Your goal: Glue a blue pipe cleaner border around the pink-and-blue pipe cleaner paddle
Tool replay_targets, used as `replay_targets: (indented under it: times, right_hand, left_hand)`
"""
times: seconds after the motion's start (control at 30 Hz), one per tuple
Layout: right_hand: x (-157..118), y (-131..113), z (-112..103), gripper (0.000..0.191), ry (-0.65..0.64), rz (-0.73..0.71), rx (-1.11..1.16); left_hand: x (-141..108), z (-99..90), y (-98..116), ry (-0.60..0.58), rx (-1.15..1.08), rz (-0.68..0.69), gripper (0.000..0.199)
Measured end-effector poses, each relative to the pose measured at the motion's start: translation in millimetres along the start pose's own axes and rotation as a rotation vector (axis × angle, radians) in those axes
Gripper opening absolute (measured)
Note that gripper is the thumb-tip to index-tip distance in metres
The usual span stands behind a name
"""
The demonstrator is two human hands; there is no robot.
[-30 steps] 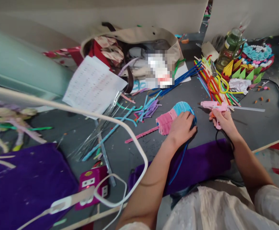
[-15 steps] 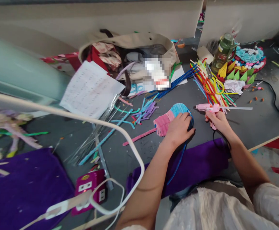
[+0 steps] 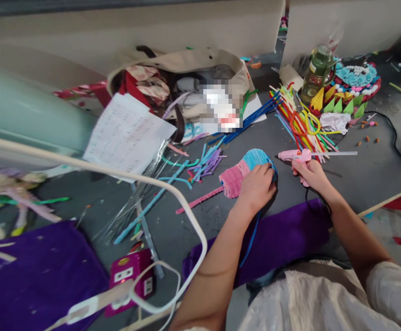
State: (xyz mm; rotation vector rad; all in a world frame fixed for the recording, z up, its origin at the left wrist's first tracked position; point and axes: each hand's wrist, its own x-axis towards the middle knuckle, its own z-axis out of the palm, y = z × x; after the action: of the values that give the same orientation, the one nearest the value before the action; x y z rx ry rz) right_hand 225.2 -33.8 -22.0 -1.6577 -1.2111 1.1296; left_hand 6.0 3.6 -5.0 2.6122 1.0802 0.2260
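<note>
A pink and blue pipe-cleaner piece [image 3: 234, 179] lies on the dark table, with a twisted pink stem pointing left. My left hand [image 3: 258, 186] rests over its blue end, fingers curled around the edge; the fingertips are partly hidden. From under that hand a loose blue pipe cleaner [image 3: 250, 243] trails toward me. In my right hand [image 3: 311, 175] is a pink hot glue gun [image 3: 292, 155], gripped by its handle. Its nozzle points left, just short of the blue edge, and a clear glue stick [image 3: 340, 153] sticks out behind.
Coloured pipe cleaners [image 3: 300, 119] lie beyond the glue gun, near a green-lidded bottle [image 3: 319, 69]. A canvas bag [image 3: 228, 69] and a printed sheet [image 3: 126, 133] are at the back. A white cable [image 3: 173, 186] arches over a magenta power strip [image 3: 131, 264]; purple cloth [image 3: 286, 234] lies in front.
The view has shifted slightly. My left hand stays on the pipe-cleaner piece, and the glue gun remains beside it with little visible movement.
</note>
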Motion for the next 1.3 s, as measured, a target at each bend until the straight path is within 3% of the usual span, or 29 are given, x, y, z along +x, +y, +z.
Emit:
replay_targets:
  times: [0.4,0.7,1.3]
  right_hand:
    - [2,-1,1,0.058,-0.016,0.018,-0.064]
    - [4,-4,2,0.062,-0.004,0.014,0.072]
    - [0,-5,2,0.056,-0.023,0.026,-0.013]
  left_hand:
    - [-1,0.0,-1,0.009,0.011,0.001,0.027]
    - [-1,3.7,-3,0.026,-0.01,0.017,0.031]
    - [0,10.4,-6,0.062,-0.034,0.048,0.031]
